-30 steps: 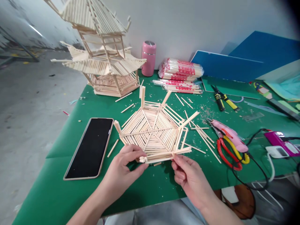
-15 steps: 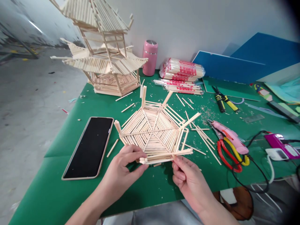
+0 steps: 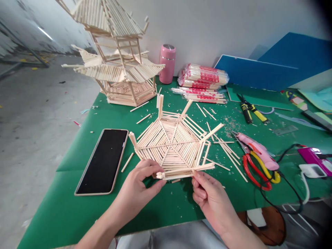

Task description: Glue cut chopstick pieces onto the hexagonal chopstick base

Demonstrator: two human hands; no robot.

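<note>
A six-sided base of thin wooden sticks (image 3: 168, 147) lies on the green tabletop, with short posts standing up at its corners. My left hand (image 3: 141, 180) is at the near left corner, thumb and fingers closed around the bundled post ends (image 3: 160, 175). Along the near edge runs a wooden stick (image 3: 178, 176); my right hand (image 3: 207, 190) pinches it toward its right end between thumb and forefinger, the other fingers curled. Just where the stick meets the base cannot be made out under the fingertips.
Left of the base lies a phone (image 3: 102, 162). Behind stand a stick pagoda (image 3: 119, 72), a pink flask (image 3: 167, 65) and packed chopsticks (image 3: 203, 81). To the right are loose sticks (image 3: 227, 150), red-and-yellow-handled pliers (image 3: 256, 176), a pink glue gun (image 3: 259, 150) and cables.
The view has shifted slightly, so everything on the table appears a little further right. Both hands keep the same hold on the base and stick.
</note>
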